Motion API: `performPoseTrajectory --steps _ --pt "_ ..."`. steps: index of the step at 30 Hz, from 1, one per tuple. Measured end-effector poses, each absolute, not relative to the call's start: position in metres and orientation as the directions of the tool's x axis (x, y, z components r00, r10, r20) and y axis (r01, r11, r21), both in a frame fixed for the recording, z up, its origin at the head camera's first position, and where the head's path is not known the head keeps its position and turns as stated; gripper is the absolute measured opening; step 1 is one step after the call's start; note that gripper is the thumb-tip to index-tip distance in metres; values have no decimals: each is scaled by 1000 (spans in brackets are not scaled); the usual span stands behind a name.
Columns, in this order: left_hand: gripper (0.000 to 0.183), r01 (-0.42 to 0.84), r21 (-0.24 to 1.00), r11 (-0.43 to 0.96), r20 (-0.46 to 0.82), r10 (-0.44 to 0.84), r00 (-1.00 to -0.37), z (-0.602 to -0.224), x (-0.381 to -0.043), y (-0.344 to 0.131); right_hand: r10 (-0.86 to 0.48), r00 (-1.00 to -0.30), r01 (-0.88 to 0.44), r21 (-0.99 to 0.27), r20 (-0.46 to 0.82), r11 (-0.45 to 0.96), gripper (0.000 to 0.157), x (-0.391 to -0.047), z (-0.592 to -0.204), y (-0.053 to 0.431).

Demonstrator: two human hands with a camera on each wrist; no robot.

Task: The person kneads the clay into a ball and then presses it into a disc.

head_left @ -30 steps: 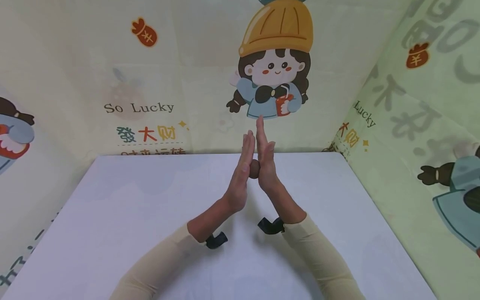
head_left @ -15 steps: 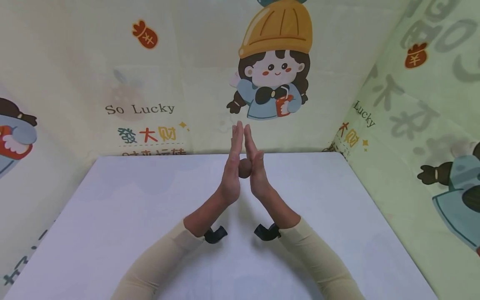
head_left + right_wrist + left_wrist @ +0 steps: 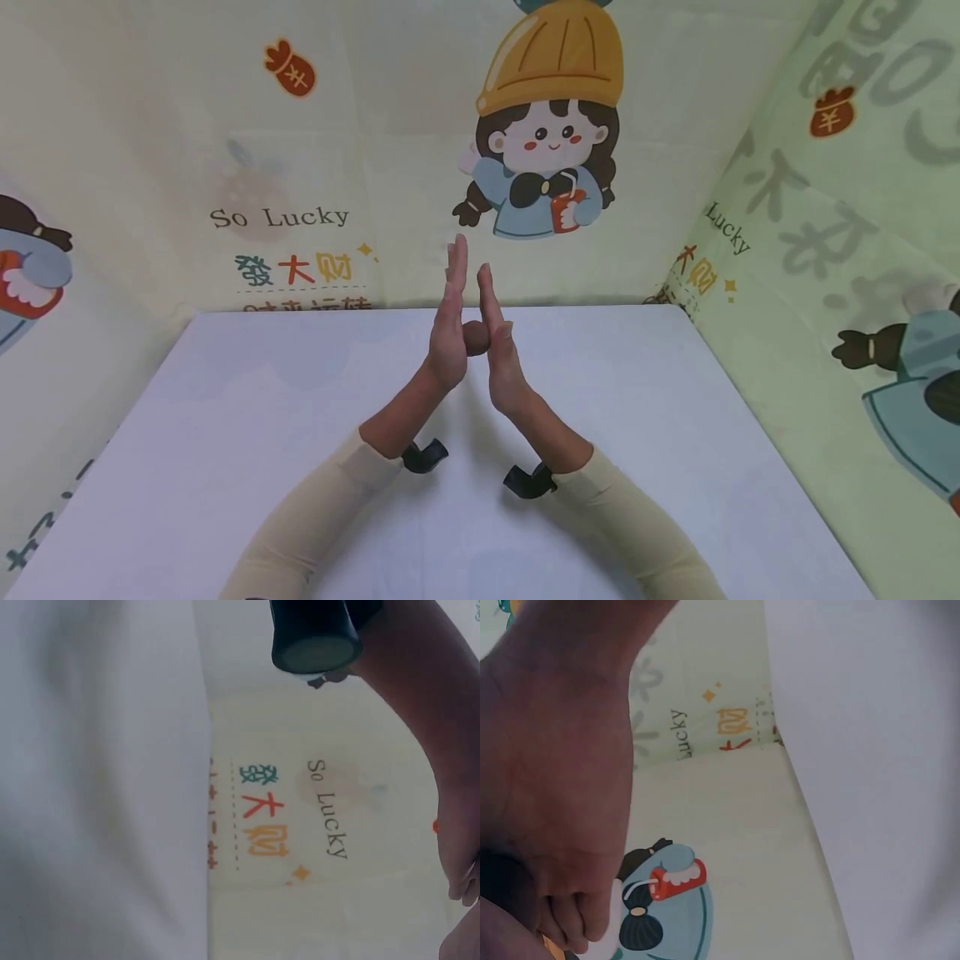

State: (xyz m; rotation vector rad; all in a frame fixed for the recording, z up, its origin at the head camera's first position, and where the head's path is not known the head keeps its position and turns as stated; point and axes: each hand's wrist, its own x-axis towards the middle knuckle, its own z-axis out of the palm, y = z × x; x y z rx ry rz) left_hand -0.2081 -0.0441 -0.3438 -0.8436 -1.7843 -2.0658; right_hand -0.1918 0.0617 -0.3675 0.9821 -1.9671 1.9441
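Between the two flat palms sits a small, smooth brown ball [image 3: 476,338], matt like modelling clay. My left hand [image 3: 447,337] presses it from the left with straight fingers pointing forward and up. From the other side my right hand [image 3: 502,358] presses with straight fingers too, set a little nearer to me than the left. Both hands are raised above the white table. In the left wrist view the right palm [image 3: 562,780] fills the left side, with the dark ball [image 3: 502,889] partly cut off below it. The right wrist view catches the left hand [image 3: 456,840] at its edge, the ball hidden.
The white table [image 3: 262,433] spreads beneath the arms. Behind it and at both sides hang cloth walls [image 3: 405,100] printed with cartoon figures and lettering. Black wrist-worn cameras hang under the left wrist [image 3: 425,456] and the right wrist [image 3: 529,482].
Both hands have shifted left with the ball. The left hand has slid forward and the right hand back against each other, so the left fingertips now reach farther; the ball stays between the palms.
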Motion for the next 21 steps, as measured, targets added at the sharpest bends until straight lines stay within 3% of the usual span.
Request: performPoseTrajectory --steps 21 --pt "66 514 839 -177 541 171 -824 -369 -230 -44 -328 -660 -713 -701 676 -12 98 -183 -358 57"
